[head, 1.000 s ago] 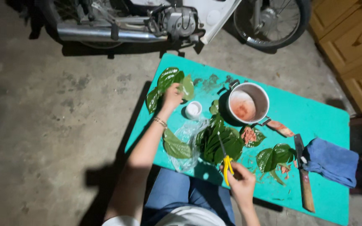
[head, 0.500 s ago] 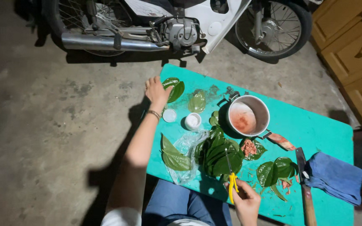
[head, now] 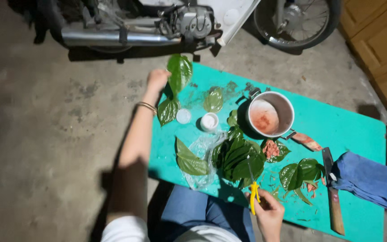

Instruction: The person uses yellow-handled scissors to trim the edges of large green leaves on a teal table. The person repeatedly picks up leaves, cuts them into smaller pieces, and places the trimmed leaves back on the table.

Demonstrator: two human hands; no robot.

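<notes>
My left hand (head: 156,79) is stretched out over the far left corner of the turquoise table (head: 337,130) and holds a large green leaf (head: 179,71) lifted above it. Another leaf (head: 168,110) lies just below that hand on the table. My right hand (head: 268,213) rests at the near edge, closed on yellow-handled scissors (head: 254,193) whose tip points into a pile of green leaves (head: 238,157). A small white jar (head: 209,121) and its lid (head: 183,116) sit between the two hands.
A metal pot (head: 269,116) with reddish paste stands mid-table. A knife (head: 332,192) and a blue cloth (head: 363,177) lie at the right. A clear plastic bag (head: 201,154) holds leaves. A motorbike (head: 175,22) is parked beyond the table; a wooden cabinet (head: 381,40) stands at right.
My left hand has taken a leaf from the far left of the table and raised it. The right hand with the scissors has stayed at the near edge.
</notes>
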